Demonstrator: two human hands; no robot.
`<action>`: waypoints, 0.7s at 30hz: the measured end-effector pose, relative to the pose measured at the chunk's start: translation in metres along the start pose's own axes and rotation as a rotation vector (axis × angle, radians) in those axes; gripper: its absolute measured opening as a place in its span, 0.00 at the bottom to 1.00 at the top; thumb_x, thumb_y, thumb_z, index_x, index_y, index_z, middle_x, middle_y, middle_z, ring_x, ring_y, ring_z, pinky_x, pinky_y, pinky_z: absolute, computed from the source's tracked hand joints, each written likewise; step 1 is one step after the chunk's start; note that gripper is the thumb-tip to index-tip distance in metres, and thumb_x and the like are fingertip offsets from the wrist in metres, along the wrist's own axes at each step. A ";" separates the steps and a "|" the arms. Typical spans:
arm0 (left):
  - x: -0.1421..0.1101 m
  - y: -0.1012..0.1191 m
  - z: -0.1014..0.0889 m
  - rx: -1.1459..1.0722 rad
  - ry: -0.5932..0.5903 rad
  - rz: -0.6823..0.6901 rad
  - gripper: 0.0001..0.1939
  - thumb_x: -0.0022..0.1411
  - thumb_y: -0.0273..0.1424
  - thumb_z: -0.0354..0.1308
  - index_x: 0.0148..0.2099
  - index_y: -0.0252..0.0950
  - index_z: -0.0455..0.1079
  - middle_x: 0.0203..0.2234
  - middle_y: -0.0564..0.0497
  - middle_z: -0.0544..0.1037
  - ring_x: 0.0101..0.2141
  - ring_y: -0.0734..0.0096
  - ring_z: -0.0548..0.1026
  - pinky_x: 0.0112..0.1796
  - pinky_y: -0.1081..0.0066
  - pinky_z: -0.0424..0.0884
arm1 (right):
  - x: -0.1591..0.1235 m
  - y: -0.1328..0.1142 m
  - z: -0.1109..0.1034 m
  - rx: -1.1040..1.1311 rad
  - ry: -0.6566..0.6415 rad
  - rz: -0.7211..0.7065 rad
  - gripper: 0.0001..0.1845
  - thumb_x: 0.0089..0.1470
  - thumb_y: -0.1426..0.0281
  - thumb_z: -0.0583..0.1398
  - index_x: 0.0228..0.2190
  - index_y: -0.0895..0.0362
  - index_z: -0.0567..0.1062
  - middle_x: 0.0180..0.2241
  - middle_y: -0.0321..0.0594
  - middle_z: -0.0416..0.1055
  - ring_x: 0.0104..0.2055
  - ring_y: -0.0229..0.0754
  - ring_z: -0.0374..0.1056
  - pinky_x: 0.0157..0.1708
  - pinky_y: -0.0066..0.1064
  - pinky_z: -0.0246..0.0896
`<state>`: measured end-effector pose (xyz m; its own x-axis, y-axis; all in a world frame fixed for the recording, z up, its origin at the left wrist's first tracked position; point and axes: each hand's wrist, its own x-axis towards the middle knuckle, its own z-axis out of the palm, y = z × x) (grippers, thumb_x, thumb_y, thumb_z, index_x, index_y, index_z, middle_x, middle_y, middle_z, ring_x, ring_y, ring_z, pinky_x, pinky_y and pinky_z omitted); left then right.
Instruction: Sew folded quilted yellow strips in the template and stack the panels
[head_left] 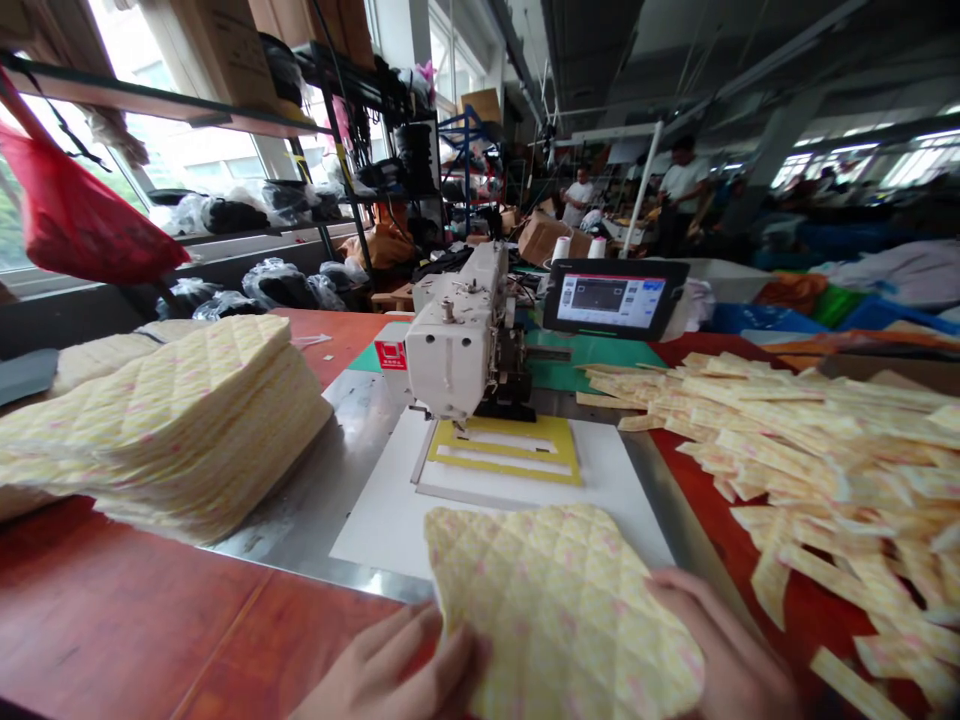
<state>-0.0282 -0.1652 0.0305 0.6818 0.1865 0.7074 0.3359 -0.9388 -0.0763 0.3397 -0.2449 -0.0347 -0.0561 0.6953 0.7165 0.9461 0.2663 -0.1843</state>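
A quilted yellow fabric panel (555, 600) with faint pink marks spans the space between my hands, in front of the sewing machine (457, 340). My left hand (405, 660) pinches its left edge, thumb on top. At the right edge, my right hand (712, 630) grips the panel, its fingers partly behind the cloth and blurred. Beyond the panel, a yellow template frame (510, 474) with long slots lies on a white plate (382, 520) under the machine head. The panel's near end runs out of view at the bottom.
To the left stands a thick stack of similar quilted panels (172, 420). A heap of yellow fabric strips (825, 440) covers the right side of the red table (112, 610). Behind the machine are a lit control screen (611, 300) and thread cones (598, 248). People work farther back.
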 end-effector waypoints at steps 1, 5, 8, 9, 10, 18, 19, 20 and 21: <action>0.000 0.001 -0.001 -0.023 0.006 -0.011 0.20 0.77 0.29 0.44 0.64 0.30 0.67 0.37 0.44 0.81 0.39 0.66 0.79 0.36 0.72 0.81 | 0.000 0.003 0.000 -0.011 -0.003 0.015 0.22 0.64 0.81 0.47 0.45 0.52 0.76 0.46 0.38 0.77 0.46 0.39 0.77 0.52 0.25 0.67; -0.004 -0.011 0.002 -0.055 -0.197 -0.007 0.21 0.78 0.26 0.38 0.62 0.30 0.68 0.45 0.41 0.81 0.46 0.64 0.79 0.45 0.72 0.80 | 0.002 0.014 0.005 -0.118 -0.054 -0.009 0.19 0.63 0.80 0.48 0.44 0.53 0.75 0.47 0.39 0.77 0.46 0.40 0.77 0.48 0.26 0.68; -0.010 -0.019 0.013 -0.086 -0.189 -0.103 0.20 0.78 0.26 0.38 0.59 0.30 0.70 0.45 0.41 0.80 0.46 0.66 0.79 0.47 0.73 0.78 | 0.007 0.016 0.013 -0.174 -0.088 -0.041 0.20 0.63 0.81 0.47 0.45 0.53 0.74 0.47 0.40 0.77 0.45 0.40 0.77 0.49 0.28 0.67; -0.012 -0.018 0.016 -0.090 -0.179 -0.124 0.20 0.78 0.26 0.39 0.58 0.30 0.70 0.45 0.41 0.80 0.46 0.66 0.79 0.47 0.73 0.78 | 0.009 0.016 0.015 -0.176 -0.093 -0.041 0.20 0.63 0.81 0.47 0.45 0.53 0.73 0.48 0.40 0.76 0.45 0.40 0.76 0.50 0.29 0.67; -0.015 -0.015 0.018 -0.084 -0.165 -0.131 0.19 0.78 0.26 0.40 0.58 0.30 0.70 0.44 0.41 0.80 0.46 0.66 0.79 0.48 0.73 0.78 | 0.011 0.016 0.016 -0.170 -0.096 -0.044 0.19 0.64 0.81 0.47 0.46 0.53 0.73 0.48 0.41 0.76 0.46 0.40 0.76 0.51 0.29 0.66; -0.031 -0.009 0.019 -0.127 -0.133 -0.265 0.15 0.75 0.25 0.50 0.59 0.33 0.70 0.46 0.41 0.78 0.47 0.68 0.80 0.49 0.77 0.76 | 0.036 0.013 0.014 -0.107 -0.124 -0.154 0.19 0.63 0.81 0.48 0.43 0.54 0.74 0.45 0.42 0.75 0.47 0.42 0.75 0.49 0.31 0.68; -0.031 -0.016 0.021 -0.142 -0.160 -0.315 0.16 0.74 0.25 0.50 0.59 0.35 0.70 0.47 0.41 0.78 0.47 0.68 0.80 0.49 0.77 0.77 | 0.041 0.012 0.016 -0.108 -0.124 -0.149 0.19 0.63 0.81 0.48 0.43 0.54 0.74 0.45 0.43 0.75 0.47 0.43 0.75 0.49 0.33 0.68; -0.031 -0.024 0.024 -0.150 -0.180 -0.361 0.16 0.74 0.25 0.49 0.59 0.36 0.71 0.48 0.42 0.78 0.47 0.67 0.80 0.48 0.76 0.78 | 0.044 0.010 0.019 -0.111 -0.124 -0.146 0.18 0.63 0.81 0.48 0.43 0.54 0.74 0.44 0.43 0.75 0.46 0.44 0.75 0.48 0.34 0.68; -0.031 -0.033 0.027 -0.153 -0.195 -0.403 0.16 0.73 0.25 0.49 0.57 0.37 0.72 0.48 0.42 0.78 0.47 0.66 0.80 0.48 0.75 0.78 | 0.047 0.009 0.023 -0.117 -0.121 -0.142 0.18 0.64 0.81 0.48 0.43 0.54 0.73 0.44 0.43 0.75 0.46 0.44 0.75 0.48 0.34 0.68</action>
<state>-0.0426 -0.1316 -0.0078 0.6310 0.5823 0.5127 0.5094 -0.8094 0.2923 0.3379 -0.1942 -0.0177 -0.2231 0.7333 0.6423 0.9561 0.2932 -0.0026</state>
